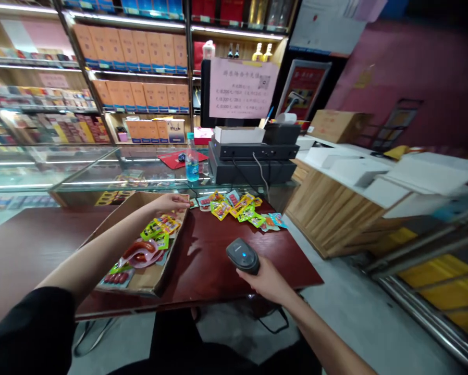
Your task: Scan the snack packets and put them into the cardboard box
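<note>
My right hand [269, 281] is wrapped round a dark grey barcode scanner [242, 256], held above the right part of the dark red table. My left hand [171, 202] reaches over the far right corner of a shallow cardboard box [156, 290]. Its fingers are drawn together, with a small snack packet [194, 203] at their tips. Inside the box lie yellow and green snack packets [160, 226] and sausages in a clear pink-edged pack [142, 252]. More colourful snack packets [239, 207] are heaped on the table to the right of my left hand.
Behind the table [206, 271] runs a glass counter [148, 161] with a blue drink bottle [192, 161]. A monitor with a pink notice [242, 86] stands above black cash-register equipment [253, 156]. White-topped wooden cabinets [335, 208] are on the right; stocked shelves line the back.
</note>
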`<state>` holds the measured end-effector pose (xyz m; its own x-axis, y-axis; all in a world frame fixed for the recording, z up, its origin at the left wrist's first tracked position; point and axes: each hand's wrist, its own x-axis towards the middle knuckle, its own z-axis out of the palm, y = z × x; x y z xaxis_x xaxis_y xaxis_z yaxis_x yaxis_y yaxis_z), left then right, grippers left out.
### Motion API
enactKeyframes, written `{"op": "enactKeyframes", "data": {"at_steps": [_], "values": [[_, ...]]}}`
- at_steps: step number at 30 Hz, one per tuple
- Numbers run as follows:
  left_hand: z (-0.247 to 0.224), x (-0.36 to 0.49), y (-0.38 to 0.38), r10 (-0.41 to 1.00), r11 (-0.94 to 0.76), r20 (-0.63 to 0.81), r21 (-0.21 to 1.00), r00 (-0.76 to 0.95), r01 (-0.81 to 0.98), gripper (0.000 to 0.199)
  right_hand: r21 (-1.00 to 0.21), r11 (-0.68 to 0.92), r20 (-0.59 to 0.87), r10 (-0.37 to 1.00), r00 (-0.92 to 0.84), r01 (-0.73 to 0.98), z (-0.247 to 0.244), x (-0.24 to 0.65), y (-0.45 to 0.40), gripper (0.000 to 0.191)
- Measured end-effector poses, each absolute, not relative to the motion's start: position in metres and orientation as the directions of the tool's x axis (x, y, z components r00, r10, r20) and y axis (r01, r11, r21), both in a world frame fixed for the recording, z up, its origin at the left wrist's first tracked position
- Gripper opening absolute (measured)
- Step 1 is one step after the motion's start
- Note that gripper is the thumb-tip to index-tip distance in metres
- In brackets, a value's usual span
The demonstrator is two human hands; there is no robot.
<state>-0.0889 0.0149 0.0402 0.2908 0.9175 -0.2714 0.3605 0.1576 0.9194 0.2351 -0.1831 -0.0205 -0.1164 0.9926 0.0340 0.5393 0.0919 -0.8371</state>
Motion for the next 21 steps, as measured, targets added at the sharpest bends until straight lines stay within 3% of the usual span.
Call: {"op": "enactKeyframes", "data": {"at_steps": [4, 7, 10, 13, 16, 19, 21], "values": [[0.003, -0.012, 0.046, 0.92, 0.029, -0.235, 0.839, 0.313, 0.543, 0.044, -0.817, 0.026, 0.018, 1.0, -0.02, 0.576, -0.02, 0.256, -0.197, 0.027], [-0.03, 0.031, 0.065, 0.959, -0.132, -0.12, 0.613, 0.257, 0.779, 0.038, -0.8, -0.027, -0.002, 0.999, 0.043, 0.599, -0.023, 0.269, -0.207, 0.028], [-0.057, 0.053, 0.073, 0.966, -0.236, 0.001, 0.41, 0.258, 0.881, 0.051, -0.789, -0.058, -0.012, 0.997, 0.079, 0.612, -0.027, 0.279, -0.214, 0.029], [-0.073, 0.06, 0.074, 0.97, -0.243, 0.056, 0.322, 0.238, 0.915, 0.065, -0.778, -0.069, -0.009, 0.995, 0.098, 0.625, -0.03, 0.286, -0.218, 0.032], [-0.077, 0.058, 0.075, 0.979, -0.195, 0.011, 0.357, 0.204, 0.914, 0.06, -0.77, -0.069, -0.009, 0.995, 0.097, 0.634, -0.033, 0.288, -0.218, 0.033], [-0.071, 0.051, 0.079, 0.987, -0.099, -0.06, 0.513, 0.151, 0.853, 0.034, -0.777, -0.065, -0.018, 0.997, 0.081, 0.626, -0.034, 0.283, -0.214, 0.031], [-0.063, 0.044, 0.079, 0.99, -0.054, -0.066, 0.65, 0.127, 0.758, 0.028, -0.787, -0.059, -0.021, 0.997, 0.069, 0.614, -0.032, 0.277, -0.21, 0.029]]}}
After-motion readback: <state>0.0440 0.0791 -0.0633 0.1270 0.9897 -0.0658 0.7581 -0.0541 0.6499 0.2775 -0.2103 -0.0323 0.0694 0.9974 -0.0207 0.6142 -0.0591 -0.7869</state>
